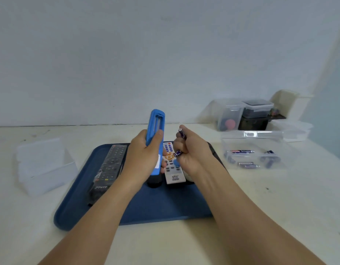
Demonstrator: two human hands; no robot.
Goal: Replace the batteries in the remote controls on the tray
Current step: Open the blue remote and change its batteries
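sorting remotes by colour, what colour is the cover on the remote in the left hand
Bright blue: the cover on the remote held upright by the left hand, seen in the head view.

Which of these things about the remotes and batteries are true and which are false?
1. The left hand holds a blue remote. True.
2. The right hand is empty. False: it holds purple batteries.
3. A white remote lies on the blue tray. True.
4. The clear box on the right has nothing inside. False: batteries lie in it.
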